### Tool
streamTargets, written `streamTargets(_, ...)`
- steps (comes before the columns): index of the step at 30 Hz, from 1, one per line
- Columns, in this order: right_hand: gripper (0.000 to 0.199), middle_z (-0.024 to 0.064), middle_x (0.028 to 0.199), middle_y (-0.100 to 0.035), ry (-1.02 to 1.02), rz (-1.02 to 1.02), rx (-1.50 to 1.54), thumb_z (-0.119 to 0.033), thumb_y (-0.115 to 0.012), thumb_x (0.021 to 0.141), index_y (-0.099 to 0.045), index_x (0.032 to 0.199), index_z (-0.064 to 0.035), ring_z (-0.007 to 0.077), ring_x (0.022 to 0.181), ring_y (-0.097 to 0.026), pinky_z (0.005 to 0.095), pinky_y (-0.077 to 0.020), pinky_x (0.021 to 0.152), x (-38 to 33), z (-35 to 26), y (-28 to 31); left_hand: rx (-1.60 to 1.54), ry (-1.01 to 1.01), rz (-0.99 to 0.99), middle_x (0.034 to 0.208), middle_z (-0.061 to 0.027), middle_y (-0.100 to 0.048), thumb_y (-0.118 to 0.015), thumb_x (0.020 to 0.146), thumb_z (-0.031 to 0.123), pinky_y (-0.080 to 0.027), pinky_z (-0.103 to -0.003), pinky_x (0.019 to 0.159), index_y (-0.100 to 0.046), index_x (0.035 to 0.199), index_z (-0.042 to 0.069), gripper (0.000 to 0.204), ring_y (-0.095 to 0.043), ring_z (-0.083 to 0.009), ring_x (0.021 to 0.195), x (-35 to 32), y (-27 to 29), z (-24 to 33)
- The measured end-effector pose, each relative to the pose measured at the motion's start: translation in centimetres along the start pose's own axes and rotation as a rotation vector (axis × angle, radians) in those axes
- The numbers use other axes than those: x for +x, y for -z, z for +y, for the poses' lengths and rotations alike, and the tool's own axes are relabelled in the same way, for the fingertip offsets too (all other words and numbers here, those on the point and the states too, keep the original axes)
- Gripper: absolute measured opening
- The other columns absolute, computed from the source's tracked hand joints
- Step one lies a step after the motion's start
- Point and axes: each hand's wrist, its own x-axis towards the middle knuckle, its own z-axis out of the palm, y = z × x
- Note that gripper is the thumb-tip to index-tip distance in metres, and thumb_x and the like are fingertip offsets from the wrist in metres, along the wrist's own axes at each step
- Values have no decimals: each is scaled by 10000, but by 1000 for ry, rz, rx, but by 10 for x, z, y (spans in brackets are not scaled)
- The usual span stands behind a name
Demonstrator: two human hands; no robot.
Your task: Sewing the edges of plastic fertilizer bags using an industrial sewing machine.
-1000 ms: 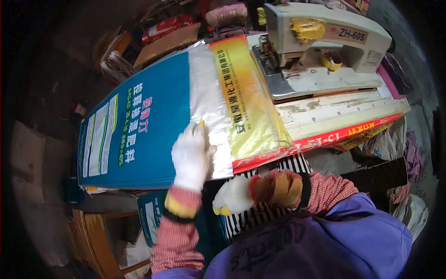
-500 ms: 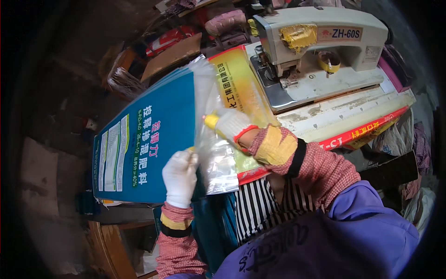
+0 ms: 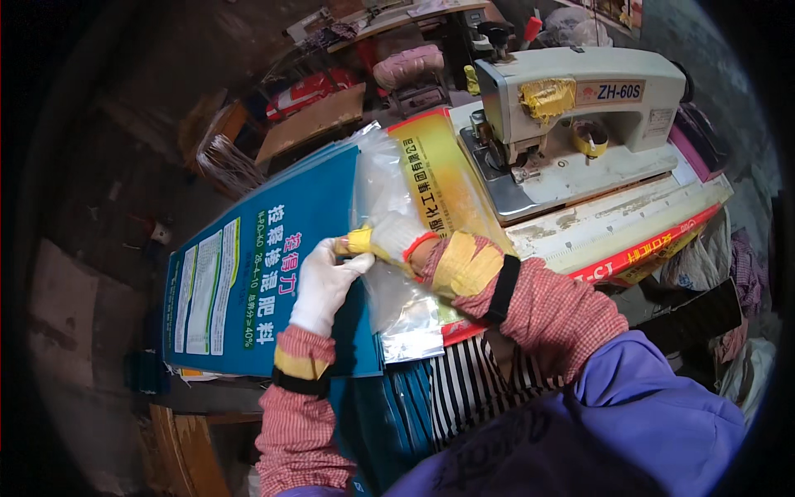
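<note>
A stack of flat blue printed bags [image 3: 224,265] lies at the left, its right-hand margin a fan of clear plastic film. My left hand [image 3: 321,286], in a white glove, is over the stack near that margin, with thumb and fingers closed. Coming from the right, my right hand [image 3: 396,238] wears a white glove with yellow tape on its fingers. Its taped fingertips meet my left fingertips above the blue bags. Whatever lies between the fingers is too small to make out. Beneath the film, a yellow and red printed bag [image 3: 447,178] shows.
A pale sewing machine [image 3: 580,116] stands at the back right, with a tape roll [image 3: 589,138] on its base. A white ruled board [image 3: 596,219] runs along its front. Beyond the stack are a cardboard piece [image 3: 310,124] and a pink padded stool [image 3: 408,68]. Striped cloth [image 3: 476,373] covers my lap.
My left hand has risen and turned toward the right one, while the right has shifted slightly left and down. Their fingertips, apart before, now meet. The whole view has shifted a little.
</note>
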Motion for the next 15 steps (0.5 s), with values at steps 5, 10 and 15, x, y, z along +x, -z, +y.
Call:
streamTargets(5,451,188,721,-633,-32,68,-147,-453,-553,794,-671,843,-21,298,672,-635,379,-483,616,-1,18,3,7,-49,144,706,-23,-585,-572,828,149,-444,-225,575,-583,833,7,143,-543,-82,635,-4,42,22)
streamTargets(10,144,134,746,-602,177,397,-954,-142,-577,713,-638,824,-75,301,684,-614,447,-473,571,-22,37,-8,-275,-224,301,743,-54,-586,-568,870,138,-448,-203,612,-514,832,25,130,-533,-91,631,-28,81,36)
streamTargets(15,164,170,846,-617,564,24,-249,-155,-544,743,-614,850,-53,307,822,-612,386,-487,712,25,-29,-48,-119,-129,283,728,-45,-569,-619,818,57,-426,-225,610,-505,837,33,117,-524,-103,644,-44,56,66)
